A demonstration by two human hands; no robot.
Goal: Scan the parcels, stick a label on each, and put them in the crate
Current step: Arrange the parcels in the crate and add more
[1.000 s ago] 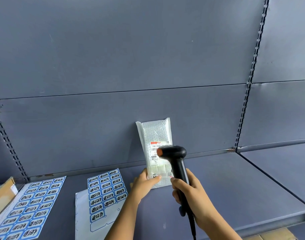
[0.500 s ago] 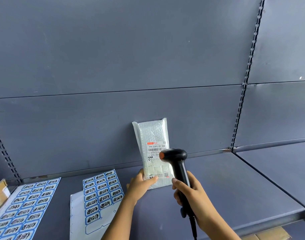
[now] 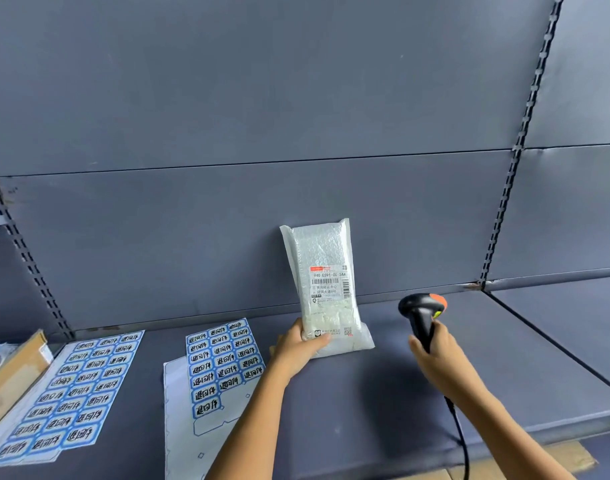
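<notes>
The parcel (image 3: 317,247), a white bubble-wrap pouch, stands upright near the back edge of the shelf (image 3: 365,393), its printed slip (image 3: 329,284) facing the person. The left hand (image 3: 298,348) holds it there, its grip clamped on the pouch's lower left corner, thumb across the front. The right hand (image 3: 435,355) has its grip wrapped round the handle of the scanner (image 3: 421,313), which hangs off to the right of the parcel, apart from it, cable (image 3: 461,434) trailing over the shelf's front edge.

This looks like the scan step. Whether the barcode has been read cannot be told: no beam shows on the slip, and the scanner's head does not plainly face it.

If the read is done, the next move calls for a free hand: set the scanner down on the shelf and peel one blue label from the sheet (image 3: 223,362) just left of the left hand. That sheet is partly used; a fuller one (image 3: 78,386) lies toward the shelf's left end. No crate is in view.
</notes>
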